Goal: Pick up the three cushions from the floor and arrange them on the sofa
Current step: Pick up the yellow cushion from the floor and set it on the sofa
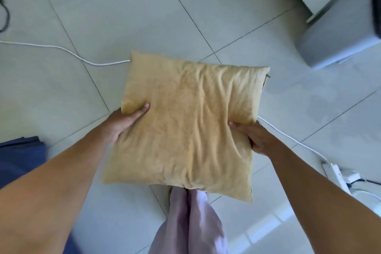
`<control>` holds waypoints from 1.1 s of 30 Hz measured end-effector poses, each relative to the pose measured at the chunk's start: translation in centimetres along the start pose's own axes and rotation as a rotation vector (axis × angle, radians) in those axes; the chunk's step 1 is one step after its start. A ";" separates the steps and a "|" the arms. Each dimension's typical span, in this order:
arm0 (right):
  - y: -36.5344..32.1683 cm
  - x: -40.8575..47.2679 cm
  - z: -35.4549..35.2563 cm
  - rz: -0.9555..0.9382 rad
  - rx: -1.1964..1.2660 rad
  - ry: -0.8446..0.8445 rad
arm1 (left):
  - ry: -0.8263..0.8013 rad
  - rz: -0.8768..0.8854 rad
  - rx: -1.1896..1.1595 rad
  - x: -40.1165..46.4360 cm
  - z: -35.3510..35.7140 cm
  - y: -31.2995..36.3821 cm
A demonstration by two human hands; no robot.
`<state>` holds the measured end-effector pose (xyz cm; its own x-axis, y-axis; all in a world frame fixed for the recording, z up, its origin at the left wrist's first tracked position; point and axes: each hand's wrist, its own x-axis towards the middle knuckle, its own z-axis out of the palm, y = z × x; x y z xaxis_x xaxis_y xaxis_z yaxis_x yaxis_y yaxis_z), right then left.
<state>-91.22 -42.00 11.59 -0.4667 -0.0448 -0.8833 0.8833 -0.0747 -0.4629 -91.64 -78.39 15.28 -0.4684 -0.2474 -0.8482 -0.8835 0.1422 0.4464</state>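
Seen from the head camera, a person grips a mustard-yellow cushion [185, 126] by its two side edges above a pale tiled floor [123, 16]. The left hand [123, 123] clamps the cushion's left edge, thumb pressed on top; the right hand [255, 138] pinches the right edge, thumb on top and the fingers tucked beneath. The wrinkled cushion covers the person's feet, with light trouser legs [189, 222] showing below it. A white cable [61, 49] runs across the tiles behind the cushion toward a white power strip [336, 175] at right. Dark blue fabric [20, 159] lies at the left edge, a grey box [334, 43] at upper right.
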 end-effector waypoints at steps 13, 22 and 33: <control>-19.9 -29.6 11.5 -0.240 -0.362 -0.208 | 0.106 0.102 -0.329 -30.8 -15.7 7.0; -23.9 -38.5 31.3 -0.373 -0.698 -0.521 | 0.371 0.213 -0.734 -42.7 -28.6 -2.2; -8.2 -47.7 63.8 -0.376 -1.062 -0.962 | 0.716 0.194 -1.139 -55.9 -44.5 -26.1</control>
<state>-79.14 -102.83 62.24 -0.1454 -0.8474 -0.5107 0.1274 0.4958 -0.8590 -42.83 -110.92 63.71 -0.1798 -0.8030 -0.5682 -0.1580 -0.5465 0.8224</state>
